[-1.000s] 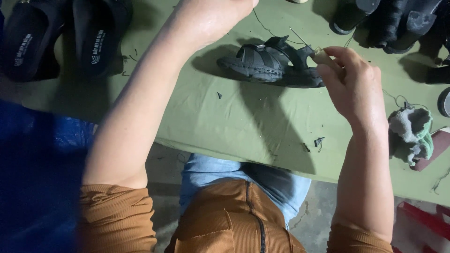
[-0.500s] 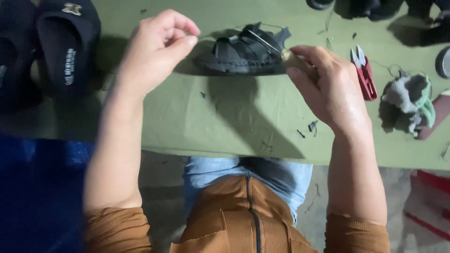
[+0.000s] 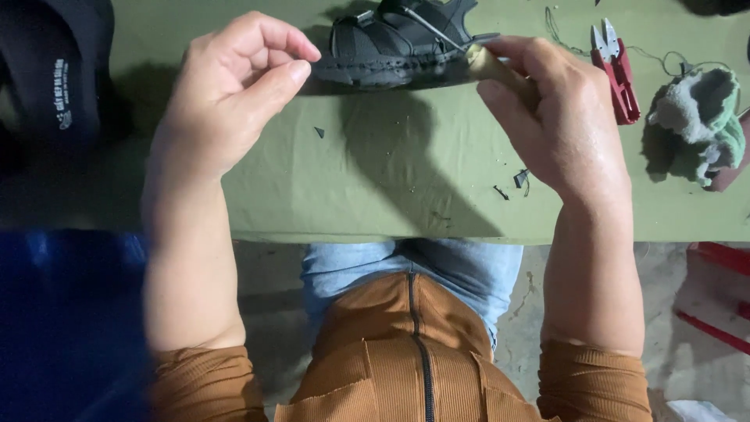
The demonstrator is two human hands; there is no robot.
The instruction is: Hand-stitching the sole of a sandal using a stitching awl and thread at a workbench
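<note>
- Head view looks down on a dark grey sandal lying on its sole on the green cloth-covered table, just beyond both sets of fingertips, between the two hands.
- Its straps look woven and matte, the sole is ridged along the edge, and a thin pale thread or rod crosses the upper towards the right hand.
- Right hand is curled tightly round a pale, rounded wooden handle whose tip touches the sandal's heel end.
- Left hand holds nothing that shows: the fingers are loosely bent, thumb tip near the forefinger; whether a thread is pinched I cannot tell.
- Red thread snips lie just past the right knuckles; a crumpled grey-green rag sits further out on that side.
- Black slide sandal lies beyond the left wrist's outer side.
- Small dark scraps dot the cloth near the right palm.
- Compared with half a second ago, the left hand has dropped closer to the sandal's toe, and the right hand keeps its grip.
</note>
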